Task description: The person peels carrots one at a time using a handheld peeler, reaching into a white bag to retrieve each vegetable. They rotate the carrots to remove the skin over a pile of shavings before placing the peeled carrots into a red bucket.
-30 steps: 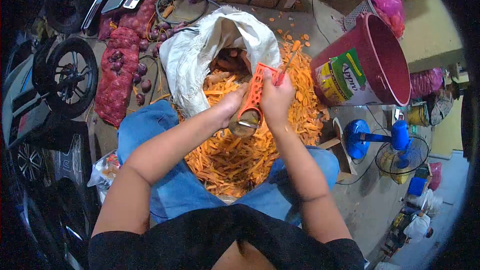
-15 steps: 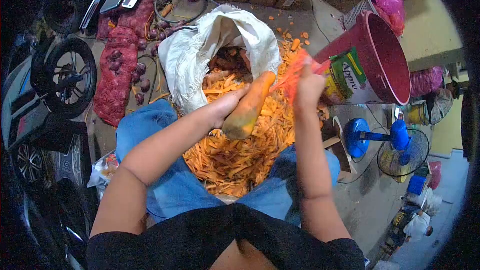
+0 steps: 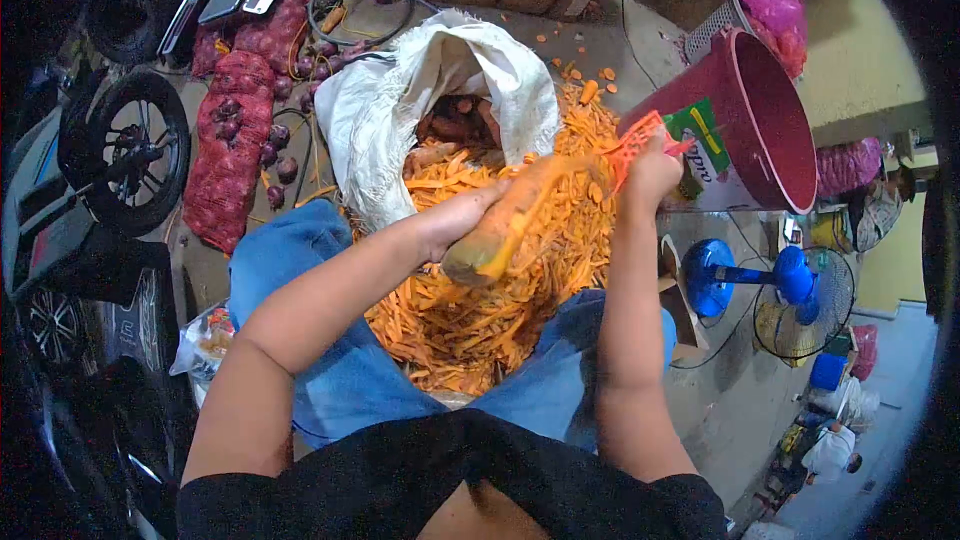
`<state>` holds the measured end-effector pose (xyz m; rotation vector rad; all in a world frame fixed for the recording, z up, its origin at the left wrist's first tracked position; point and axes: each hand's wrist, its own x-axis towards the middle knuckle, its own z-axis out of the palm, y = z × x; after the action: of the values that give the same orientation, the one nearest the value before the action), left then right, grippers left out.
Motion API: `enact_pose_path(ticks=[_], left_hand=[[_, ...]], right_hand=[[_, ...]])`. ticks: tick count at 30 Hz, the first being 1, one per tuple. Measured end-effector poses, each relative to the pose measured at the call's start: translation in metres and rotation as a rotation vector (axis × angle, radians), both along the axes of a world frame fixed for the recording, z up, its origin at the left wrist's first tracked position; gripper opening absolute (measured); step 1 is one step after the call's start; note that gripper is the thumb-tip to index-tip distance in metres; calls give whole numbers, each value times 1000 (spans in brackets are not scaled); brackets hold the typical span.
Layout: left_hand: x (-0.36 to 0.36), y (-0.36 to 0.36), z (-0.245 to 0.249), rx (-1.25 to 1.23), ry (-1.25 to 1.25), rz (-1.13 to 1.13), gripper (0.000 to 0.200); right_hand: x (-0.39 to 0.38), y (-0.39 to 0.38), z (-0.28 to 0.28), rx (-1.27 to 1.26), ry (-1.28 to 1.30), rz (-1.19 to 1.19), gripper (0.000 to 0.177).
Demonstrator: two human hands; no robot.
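Concrete floor is showing around a heap of carrot peelings [image 3: 470, 320] between the person's knees. Beyond it, a red bucket [image 3: 770, 110] is carrying a green-and-yellow label [image 3: 705, 130] — the right hand [image 3: 650, 175] is covering part of its writing, so it cannot be read whole. That hand is gripping an orange peeler [image 3: 640, 140] just past the far end of the carrot [image 3: 500, 225], which the left hand [image 3: 460, 220] is clasping over the heap. A white sack [image 3: 400, 110] is gaping behind — red mesh onion bags [image 3: 225, 150] are lying beside it.
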<state>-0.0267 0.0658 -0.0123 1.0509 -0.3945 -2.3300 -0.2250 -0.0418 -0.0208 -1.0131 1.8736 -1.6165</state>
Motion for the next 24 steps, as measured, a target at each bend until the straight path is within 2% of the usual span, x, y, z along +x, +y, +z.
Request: enact_pose_path(ticks=[1, 3, 4, 5, 6, 8, 9, 11, 13, 14, 16, 18, 20, 22, 24], left_hand=[[1, -4, -6, 40, -29, 58, 41], [0, -7, -19, 32, -15, 108, 40], [-2, -7, -22, 26, -5, 146, 40], [-9, -5, 1, 39, 9, 295, 38], [-8, -4, -1, 43, 9, 294, 38], [-3, -2, -7, -160, -222, 6, 36], [-2, 2, 11, -188, -212, -91, 34], [-8, 6, 12, -138, -200, -68, 36], [-9, 5, 5, -85, -154, -76, 39], [-8, 5, 2, -88, -152, -78, 39], [-3, 2, 0, -4, -13, -100, 40], [-1, 1, -7, 12, 22, -77, 40], [-2, -3, -20, 31, 60, -55, 39], [-2, -8, -32, 47, 148, 5, 39], [-5, -6, -10, 66, 91, 60, 37]], right_hand=[[22, 19, 19, 6, -93, 167, 22], [58, 49, 29, -21, 54, 373, 21], [79, 67, 27, -87, 41, 433, 21], [90, 77, 25, -151, 27, 491, 20], [89, 76, 23, -147, 27, 491, 20], [85, 64, 18, -198, 128, 440, 20], [63, 44, 9, -116, 358, 313, 19], [23, 7, -16, -183, 374, 118, 20], [-1, -6, -29, -131, 428, -47, 22], [-8, -8, -25, -133, 430, -49, 22], [-15, -12, -19, -114, 176, -160, 23], [-5, -1, -7, -37, 194, -92, 22], [31, 23, 3, -81, -44, 272, 21], [70, 52, 17, -69, -51, 366, 19], [91, 73, 25, -144, -65, 454, 19]])
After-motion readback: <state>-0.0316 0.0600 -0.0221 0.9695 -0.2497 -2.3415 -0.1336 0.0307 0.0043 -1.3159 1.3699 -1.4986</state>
